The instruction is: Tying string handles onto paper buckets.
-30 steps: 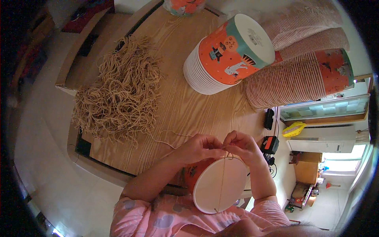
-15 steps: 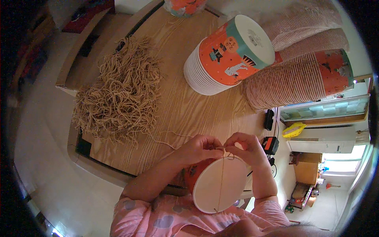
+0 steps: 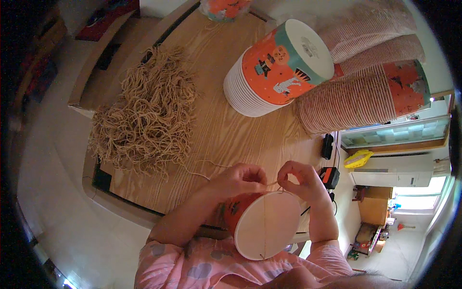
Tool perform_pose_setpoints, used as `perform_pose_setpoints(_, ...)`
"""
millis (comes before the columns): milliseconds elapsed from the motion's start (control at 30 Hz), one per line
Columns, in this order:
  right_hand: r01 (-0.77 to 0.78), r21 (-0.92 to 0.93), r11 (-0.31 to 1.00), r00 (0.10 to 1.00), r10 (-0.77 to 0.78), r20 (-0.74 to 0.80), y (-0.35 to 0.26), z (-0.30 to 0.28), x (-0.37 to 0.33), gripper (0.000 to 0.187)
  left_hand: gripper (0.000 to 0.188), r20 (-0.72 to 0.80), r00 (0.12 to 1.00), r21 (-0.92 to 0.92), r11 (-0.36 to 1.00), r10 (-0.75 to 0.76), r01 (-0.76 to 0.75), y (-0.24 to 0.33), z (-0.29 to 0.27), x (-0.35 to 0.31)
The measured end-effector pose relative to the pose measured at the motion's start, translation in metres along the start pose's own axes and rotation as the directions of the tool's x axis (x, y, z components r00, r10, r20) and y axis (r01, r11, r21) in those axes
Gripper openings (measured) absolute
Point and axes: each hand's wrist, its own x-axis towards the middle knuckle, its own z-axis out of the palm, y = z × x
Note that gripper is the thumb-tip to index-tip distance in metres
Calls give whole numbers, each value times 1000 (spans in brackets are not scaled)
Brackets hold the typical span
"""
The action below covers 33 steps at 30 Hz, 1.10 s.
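Note:
An orange paper bucket leans against my body with its round white mouth turned toward me. A thin twine cord runs across that mouth from rim to rim. At the far rim, my left hand pinches one part of the twine. My right hand pinches twine just to the right, by the rim, with thumb and forefinger pressed together. A short stretch of it spans the small gap between my hands. Whether a knot sits at the rim is too small to tell.
A loose heap of tan twine covers the table's left part, with strands trailing toward my left arm. Upside-down nested buckets stand at the back. A long stack of buckets lies right, near black-and-orange devices at the table's edge.
My hands have drawn apart, the left one slightly left and the right one slightly right. The twine between them now shows as a short stretched piece. The bucket has hardly moved.

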Motion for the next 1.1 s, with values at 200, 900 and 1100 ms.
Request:
perform_pose_setpoints(200,-22,-29,999,997,20,-81,-2,8,-5,9,15,106,993,206,976,52,-73,2,-4,-2)
perform_pose_setpoints(900,3,208,978,959,56,-276,2,25,-7,12,12,-238,958,283,955,159,-88,-17,11,9)
perform_pose_setpoints(1100,-167,224,960,976,194,-105,11,15,-8,15,8,-255,954,239,966,161,-99,-11,10,8)
